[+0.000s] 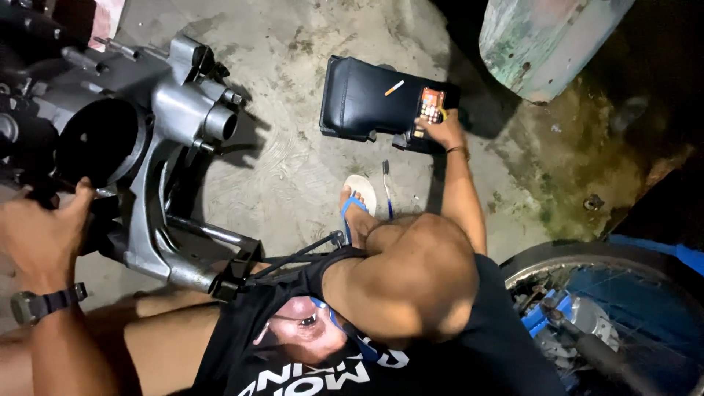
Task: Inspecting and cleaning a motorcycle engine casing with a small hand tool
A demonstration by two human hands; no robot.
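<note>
Bare stained concrete floor (pixel 293 147), person sitting low on it. Closest in, the left hand (pixel 44 231), watch on the wrist, is clenched around the edge of a grey engine casing (pixel 158 147) lying on the floor at left, its long axis running toward the knees and its round opening facing up. Further out, the right hand (pixel 440 128) grips a phone (pixel 431 106) with fingers wrapped round it, resting on a black motorcycle seat (pixel 367 99). A cigarette (pixel 394 88) lies on the seat just beside.
</note>
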